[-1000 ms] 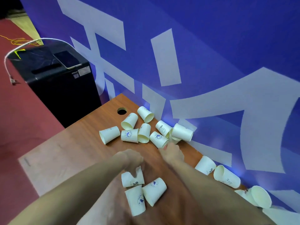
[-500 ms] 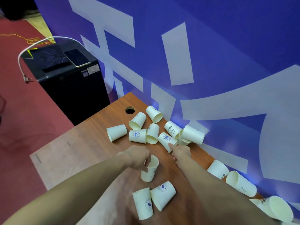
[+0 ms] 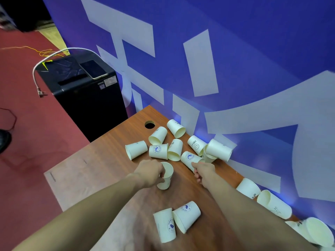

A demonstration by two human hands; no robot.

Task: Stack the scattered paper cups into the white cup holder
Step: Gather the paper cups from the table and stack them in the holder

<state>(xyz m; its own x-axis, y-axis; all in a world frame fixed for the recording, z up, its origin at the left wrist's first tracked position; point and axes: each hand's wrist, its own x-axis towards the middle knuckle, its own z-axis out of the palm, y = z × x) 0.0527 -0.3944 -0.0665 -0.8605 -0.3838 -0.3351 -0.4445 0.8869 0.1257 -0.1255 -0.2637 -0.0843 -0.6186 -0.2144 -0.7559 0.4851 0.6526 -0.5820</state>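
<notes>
Several white paper cups lie scattered on their sides over a wooden table (image 3: 101, 165). My left hand (image 3: 149, 172) grips one cup (image 3: 167, 175) by its rim and holds it upright, mouth up, above the table. My right hand (image 3: 204, 172) closes its fingers round a logo cup (image 3: 189, 158) lying at the near edge of the far cluster. Two more cups (image 3: 176, 221) lie close to me between my forearms. Other cups (image 3: 272, 203) lie along the wall at the right. No white cup holder is in view.
A blue wall with white shapes (image 3: 217, 69) runs along the table's far side. A round cable hole (image 3: 150, 125) sits in the far corner. A black bin (image 3: 87, 98) with a phone on top stands on the red floor to the left.
My left hand has lifted a cup from the near group and turned it upright. My right hand has reached forward to the logo cup in the far cluster and closed on it.
</notes>
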